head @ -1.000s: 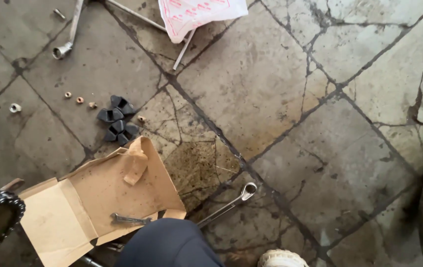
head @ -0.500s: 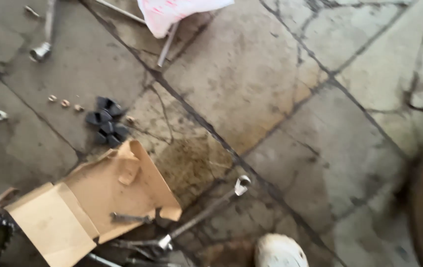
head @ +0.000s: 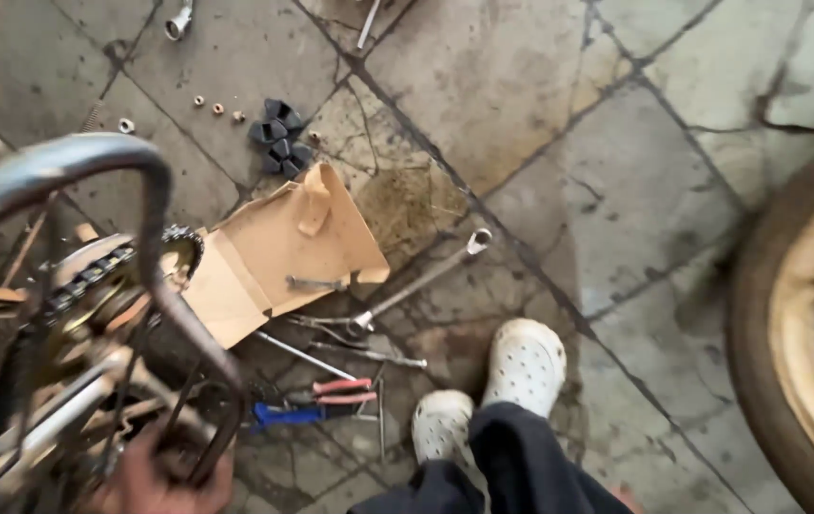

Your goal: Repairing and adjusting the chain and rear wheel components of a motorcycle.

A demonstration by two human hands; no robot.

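Item: my left hand (head: 155, 481), low at the bottom edge of the view, knuckles up, fingers curled about the lower end of a bent dark metal bar (head: 145, 205). The bar rises from my fist, arches over at the upper left and runs off blurred to the left edge. Grip pressed together round the bar, as far as the blur lets me tell. My right hand is out of view.

Item: chain and sprocket (head: 107, 271), just behind the bar, with thin metal rods of the frame crossing below it at the lower left.

Item: flattened cardboard piece (head: 283, 247), on the stone floor (head: 540, 114) just right of the sprocket; a small wrench (head: 316, 284) lies on its lower edge.

Item: long spanner (head: 421, 281), slanting from the cardboard's lower corner up to the right.

Item: pliers, red handles (head: 340, 390), beside a blue-handled tool (head: 288, 414), on the floor between my hand and my feet.

Item: black rubber blocks (head: 278, 138), heaped above the cardboard; small nuts (head: 216, 107) in a row to their left.

Item: my white clogs (head: 521, 366), side by side, dark trouser leg over the nearer one.

Item: tyre and tan rim of a wheel (head: 787, 314), at the right edge, well apart from my hand.
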